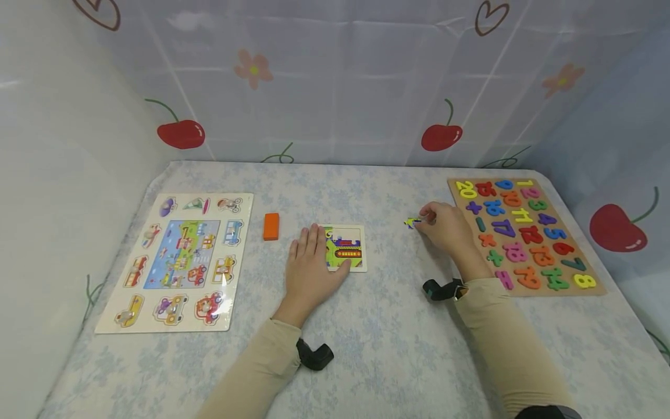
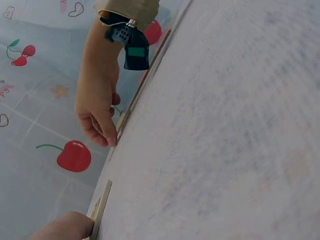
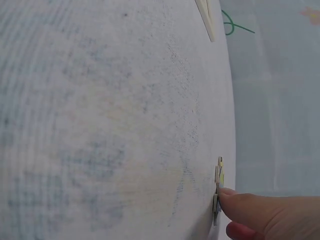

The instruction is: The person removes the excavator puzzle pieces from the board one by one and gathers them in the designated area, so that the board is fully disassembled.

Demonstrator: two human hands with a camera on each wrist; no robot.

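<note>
My left hand (image 1: 309,267) lies with straight fingers over the left side of a small square jigsaw puzzle (image 1: 348,244). Its thumb touches the puzzle's lower edge, and the hand hides the left part of the picture. In the left wrist view that thumb (image 2: 67,227) shows against the edge of the puzzle board (image 2: 101,210). Off to the right, between thumb and fingertips, my right hand (image 1: 447,233) pinches a small yellow, green and purple jigsaw piece (image 1: 410,223). The right wrist view shows the piece (image 3: 218,175) edge-on at the tabletop, by the thumb (image 3: 250,210).
An orange block (image 1: 271,226) stands left of the small puzzle. Farther left lies a large vehicle picture board (image 1: 173,317). At the right is a number board (image 1: 591,285), with my right wrist close to its left edge. A printed curtain (image 1: 335,87) hangs behind the table.
</note>
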